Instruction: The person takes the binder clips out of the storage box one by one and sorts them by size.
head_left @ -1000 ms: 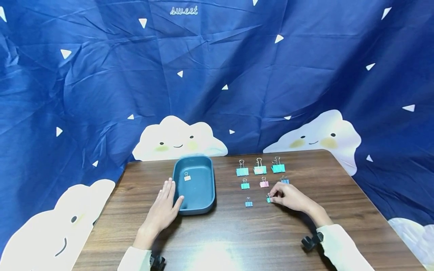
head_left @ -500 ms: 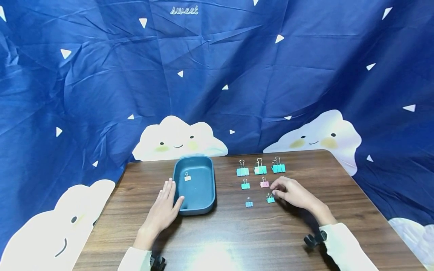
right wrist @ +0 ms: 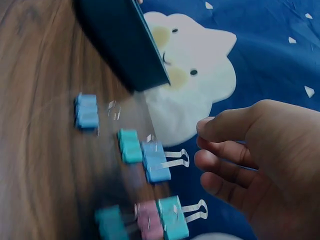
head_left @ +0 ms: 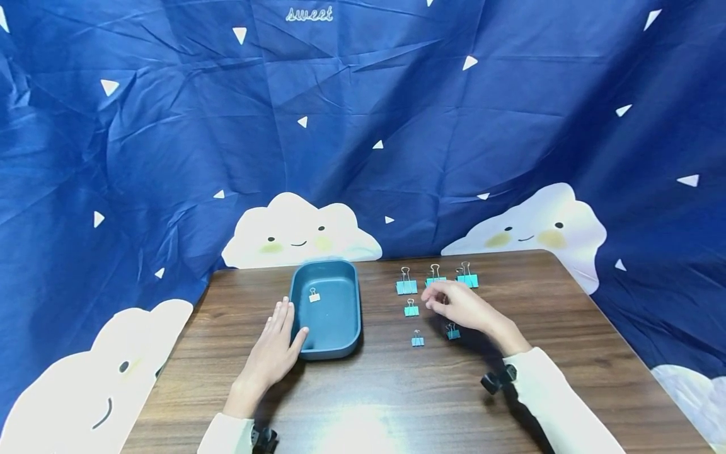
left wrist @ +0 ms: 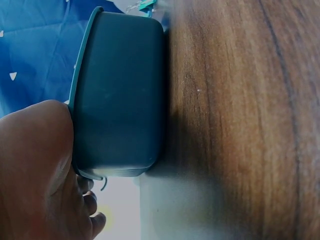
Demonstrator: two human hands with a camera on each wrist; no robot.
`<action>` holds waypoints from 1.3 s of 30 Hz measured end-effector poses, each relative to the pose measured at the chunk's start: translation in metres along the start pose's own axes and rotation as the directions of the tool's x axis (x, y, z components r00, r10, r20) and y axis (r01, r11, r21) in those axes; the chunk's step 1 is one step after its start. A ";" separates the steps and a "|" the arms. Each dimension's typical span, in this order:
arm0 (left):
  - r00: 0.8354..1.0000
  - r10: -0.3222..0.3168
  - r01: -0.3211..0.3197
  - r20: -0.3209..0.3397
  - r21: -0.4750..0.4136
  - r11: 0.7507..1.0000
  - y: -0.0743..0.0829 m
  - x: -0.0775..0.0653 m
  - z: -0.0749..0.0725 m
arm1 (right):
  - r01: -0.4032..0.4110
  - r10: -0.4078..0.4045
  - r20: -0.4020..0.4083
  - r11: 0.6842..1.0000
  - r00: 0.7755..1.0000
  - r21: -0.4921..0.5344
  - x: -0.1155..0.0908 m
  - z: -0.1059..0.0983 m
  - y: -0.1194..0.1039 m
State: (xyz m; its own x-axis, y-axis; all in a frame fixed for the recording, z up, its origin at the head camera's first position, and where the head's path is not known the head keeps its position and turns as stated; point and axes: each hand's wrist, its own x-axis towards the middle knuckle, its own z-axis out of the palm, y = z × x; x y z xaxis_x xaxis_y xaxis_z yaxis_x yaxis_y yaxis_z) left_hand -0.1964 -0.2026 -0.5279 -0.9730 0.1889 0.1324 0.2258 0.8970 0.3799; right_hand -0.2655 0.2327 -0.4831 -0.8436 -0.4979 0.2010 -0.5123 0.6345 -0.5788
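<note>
My left hand rests against the left side of the blue-green box, fingers straight, thumb near its front corner. Inside the box lies a small pale yellow binder clip. Loosely bent, my right hand hovers over the binder clips with nothing between its fingers. It hides the pink binder clip in the head view. Below the hand sits a small green binder clip; to its left are a small blue one and a medium green one.
Large blue-green binder clips line the back row, the middle one partly covered by the right hand. A brown wooden table carries everything. Behind it hangs a blue cloth printed with clouds.
My right hand has let go of the small green binder clip, which stays on the table. It has risen and moved left and back, over the pink clip. The left hand has not moved.
</note>
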 end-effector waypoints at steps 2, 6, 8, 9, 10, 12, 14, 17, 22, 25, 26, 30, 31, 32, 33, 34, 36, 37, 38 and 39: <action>1.000 0.000 0.000 0.002 0.002 1.000 0.000 0.000 0.000 | 0.020 -0.020 0.011 1.000 1.000 -0.011 0.011 0.003 -0.008; 1.000 -0.012 0.012 0.023 -0.003 1.000 -0.001 -0.002 0.000 | 0.066 -0.066 0.033 0.998 0.997 -0.014 0.032 0.011 -0.024; 1.000 -0.016 0.016 0.026 -0.006 1.000 -0.002 -0.002 0.001 | 0.094 -0.093 0.045 0.995 0.995 -0.018 0.042 0.015 -0.033; 0.999 -0.020 0.020 0.029 -0.006 1.000 -0.002 -0.002 0.001 | 0.107 -0.105 0.051 0.994 0.993 -0.026 0.047 0.017 -0.038; 0.999 -0.020 0.020 0.027 -0.006 1.000 -0.002 -0.003 0.001 | 0.120 -0.119 0.057 0.992 0.991 -0.032 0.052 0.019 -0.043; 1.000 -0.016 0.016 0.014 -0.005 1.000 -0.002 -0.003 -0.001 | 0.145 -0.142 0.070 0.989 0.987 -0.037 0.063 0.022 -0.052; 1.000 -0.008 0.008 -0.001 -0.002 1.000 -0.002 -0.003 -0.002 | 0.177 -0.173 0.079 0.983 0.982 -0.046 0.074 0.026 -0.061; 1.000 0.000 0.000 -0.012 -0.003 1.000 -0.002 -0.001 -0.001 | 0.212 -0.206 0.097 0.976 0.974 -0.053 0.089 0.032 -0.071; 1.000 0.007 -0.007 0.011 -0.006 1.000 -0.002 0.001 0.001 | 0.248 -0.240 0.132 0.968 0.962 -0.047 0.110 0.047 -0.085; 1.000 0.005 -0.005 0.006 -0.003 1.000 -0.003 0.001 0.000 | 0.256 -0.247 0.155 0.966 0.956 -0.041 0.124 0.057 -0.097; 1.000 0.004 -0.004 0.000 -0.002 1.000 -0.003 0.001 -0.001 | 0.258 -0.248 0.163 0.965 0.955 -0.041 0.129 0.060 -0.102; 1.000 0.003 -0.003 -0.001 0.006 1.000 -0.005 0.001 -0.002 | 0.259 -0.243 0.212 0.964 0.947 -0.055 0.147 0.071 -0.120; 1.000 0.001 -0.001 0.005 0.009 1.000 -0.005 0.001 -0.002 | 0.258 -0.238 0.227 0.964 0.944 -0.061 0.152 0.073 -0.124; 1.000 0.000 0.000 0.012 0.010 1.000 -0.005 0.001 -0.002 | 0.254 -0.232 0.241 0.965 0.942 -0.063 0.156 0.076 -0.127; 1.000 -0.001 0.001 0.017 0.010 1.000 -0.005 0.000 -0.002 | 0.249 -0.226 0.253 0.967 0.941 -0.063 0.160 0.077 -0.130; 1.000 -0.001 0.001 0.019 0.007 1.000 -0.004 0.000 -0.001 | 0.243 -0.219 0.262 0.968 0.940 -0.064 0.164 0.079 -0.133; 1.000 -0.001 0.000 0.021 0.008 1.000 -0.004 0.000 0.000 | 0.231 -0.202 0.278 0.970 0.939 -0.073 0.171 0.083 -0.137; 1.000 0.000 0.000 0.020 0.007 1.000 -0.004 0.000 0.000 | 0.226 -0.196 0.284 0.971 0.939 -0.075 0.175 0.085 -0.138; 1.000 0.001 -0.001 0.017 0.006 1.000 -0.004 0.000 0.001 | 0.221 -0.191 0.290 0.972 0.938 -0.077 0.179 0.087 -0.139; 1.000 0.001 -0.001 0.015 0.004 1.000 -0.003 0.000 0.001 | 0.217 -0.185 0.295 0.973 0.937 -0.080 0.182 0.089 -0.139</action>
State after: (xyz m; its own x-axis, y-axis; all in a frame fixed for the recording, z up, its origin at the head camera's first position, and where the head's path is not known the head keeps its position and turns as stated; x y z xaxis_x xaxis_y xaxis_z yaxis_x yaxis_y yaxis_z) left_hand -0.1975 -0.2053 -0.5300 -0.9734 0.1959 0.1189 0.2268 0.8983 0.3764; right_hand -0.3333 0.0008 -0.4365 -0.6486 -0.7585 0.0626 -0.6946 0.5563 -0.4562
